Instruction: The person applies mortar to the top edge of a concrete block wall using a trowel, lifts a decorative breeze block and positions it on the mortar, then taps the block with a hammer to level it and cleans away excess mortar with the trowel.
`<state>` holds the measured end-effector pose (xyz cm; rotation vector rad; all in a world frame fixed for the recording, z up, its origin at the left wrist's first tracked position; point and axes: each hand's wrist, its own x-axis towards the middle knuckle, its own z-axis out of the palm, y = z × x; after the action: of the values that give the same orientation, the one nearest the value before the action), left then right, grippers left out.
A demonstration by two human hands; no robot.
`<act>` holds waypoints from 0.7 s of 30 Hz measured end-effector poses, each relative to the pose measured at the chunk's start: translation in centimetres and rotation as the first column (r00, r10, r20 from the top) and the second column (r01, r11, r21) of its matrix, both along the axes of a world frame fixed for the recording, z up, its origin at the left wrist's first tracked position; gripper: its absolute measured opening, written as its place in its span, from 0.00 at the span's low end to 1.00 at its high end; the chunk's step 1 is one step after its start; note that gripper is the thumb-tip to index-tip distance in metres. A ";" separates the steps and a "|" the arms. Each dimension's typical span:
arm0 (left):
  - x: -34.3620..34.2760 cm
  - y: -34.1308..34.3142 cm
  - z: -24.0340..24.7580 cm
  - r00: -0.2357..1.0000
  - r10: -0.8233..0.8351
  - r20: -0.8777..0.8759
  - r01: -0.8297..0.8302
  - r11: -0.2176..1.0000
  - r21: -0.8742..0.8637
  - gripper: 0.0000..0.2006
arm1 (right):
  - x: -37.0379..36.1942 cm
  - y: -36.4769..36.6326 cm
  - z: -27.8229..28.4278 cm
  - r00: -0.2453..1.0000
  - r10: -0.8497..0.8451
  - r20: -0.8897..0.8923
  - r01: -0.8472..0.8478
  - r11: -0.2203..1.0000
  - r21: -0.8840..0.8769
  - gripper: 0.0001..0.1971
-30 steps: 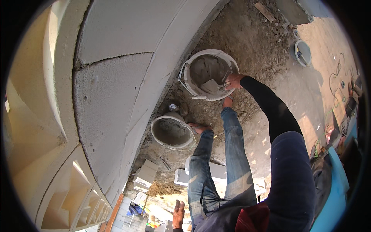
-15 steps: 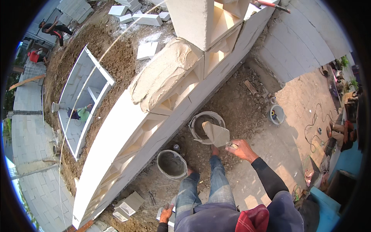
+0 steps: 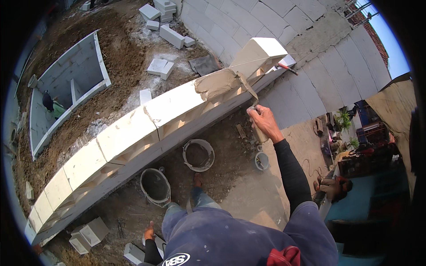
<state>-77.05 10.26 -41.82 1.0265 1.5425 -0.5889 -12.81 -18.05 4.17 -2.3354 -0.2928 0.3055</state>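
Note:
My right hand (image 3: 265, 122) is closed round the wooden handle of a trowel (image 3: 247, 86). The narrow blade is seen nearly edge-on, against the wall top where a thick patch of wet mortar (image 3: 215, 84) ends. Just beyond it a large pale block (image 3: 255, 54) stands on the low curved block wall (image 3: 128, 133). My left hand (image 3: 149, 231) hangs low at my side, over a white block (image 3: 158, 243). Its fingers are too small to show whether they grip anything.
Two mortar buckets (image 3: 204, 169) (image 3: 159, 203) stand at the wall's foot by my feet. A small pail (image 3: 262, 161) sits farther right. A red-handled tool (image 3: 287, 69) lies on the wall's end. Past the wall, a person (image 3: 51, 106) is in a walled pit. Loose blocks (image 3: 91, 235) lie lower left.
My right hand has carried the trowel from above the bucket up and away to the mortar on the wall. The view has swung, so the wall and buckets appear shifted left.

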 end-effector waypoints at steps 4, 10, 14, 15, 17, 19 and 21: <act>-0.4 -1.2 1.3 1.000 -0.014 0.004 0.014 0.999 0.043 0.44 | 2.7 1.0 0.2 0.983 -0.003 -0.182 0.010 0.999 0.038 0.18; -2.2 -2.2 0.7 0.983 0.147 0.105 -0.148 0.989 0.000 0.42 | 5.4 1.3 4.7 0.958 0.041 -0.282 -0.029 0.998 0.046 0.15; 0.4 -1.8 4.0 0.994 0.107 0.006 -0.106 0.994 -0.020 0.41 | 6.3 -0.5 7.7 0.939 -0.013 -0.343 0.075 0.983 0.167 0.16; 0.8 -1.4 4.0 0.999 0.052 -0.014 -0.052 0.999 -0.011 0.41 | 6.1 -0.9 8.4 0.940 -0.020 -0.340 0.090 0.977 0.191 0.16; 1.9 0.0 3.5 0.996 -0.063 -0.057 0.063 0.998 -0.001 0.41 | 5.1 -2.2 8.9 0.943 -0.048 -0.330 0.131 0.964 0.233 0.17; 0.4 2.0 -1.0 0.993 -0.106 -0.044 0.109 0.992 0.067 0.43 | 3.0 -1.3 8.9 0.969 -0.033 -0.243 0.099 0.959 0.266 0.16; 0.3 2.0 -2.8 0.995 -0.094 -0.023 0.095 0.990 0.104 0.45 | 0.7 -1.1 7.3 0.990 -0.042 -0.131 0.070 0.974 0.216 0.16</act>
<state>-76.76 12.27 -44.66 1.1826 1.5604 -0.5885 -12.08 -19.17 11.43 -2.0918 -0.1886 0.3717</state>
